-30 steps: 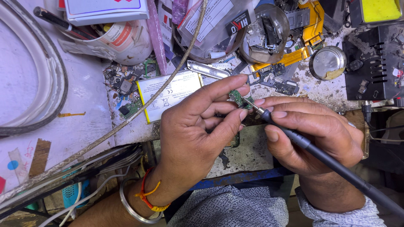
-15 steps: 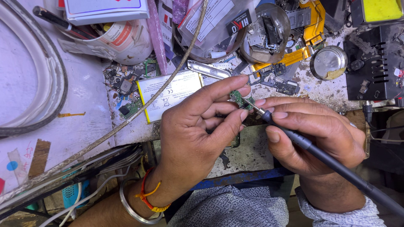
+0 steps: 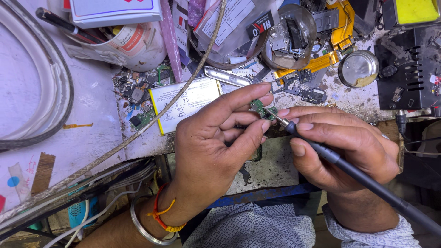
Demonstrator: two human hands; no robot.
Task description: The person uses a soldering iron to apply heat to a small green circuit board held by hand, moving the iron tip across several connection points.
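- Two hands meet at mid-frame above a cluttered desk (image 3: 92, 105), its worn pale top showing to the left of the left fingers.
- Curving past the far left, well apart from both hands, lies a thick grey-white cable (image 3: 59, 82).
- Right hand (image 3: 344, 147): it comes in from the lower right, sleeve at the wrist, palm turned inward; its fingers are curled together in a pen grip around a dark soldering iron (image 3: 367, 181), thumb underneath, index and middle fingers lying along the top.
- Left hand (image 3: 216, 147): it rises from the lower left, wrist bent, with a metal bangle (image 3: 140, 225) and an orange thread (image 3: 161, 216) around the wrist; index finger stretched out long, thumb pressed up towards it, the other fingers folded beneath.
- The iron's shaft runs off to the lower right behind the right fingers, and its fine metal tip points up and left, touching the board held in the left fingers.
- Just beyond the left index finger lies a flat white phone battery (image 3: 183, 103), crossed by a thin braided cord (image 3: 151, 124).
- Beyond the right fingers, well apart, stands a round metal tin (image 3: 358, 69).
- Small green circuit board (image 3: 261, 108): pinched between the left index fingertip and thumb, right where the two hands meet, tilted on edge.
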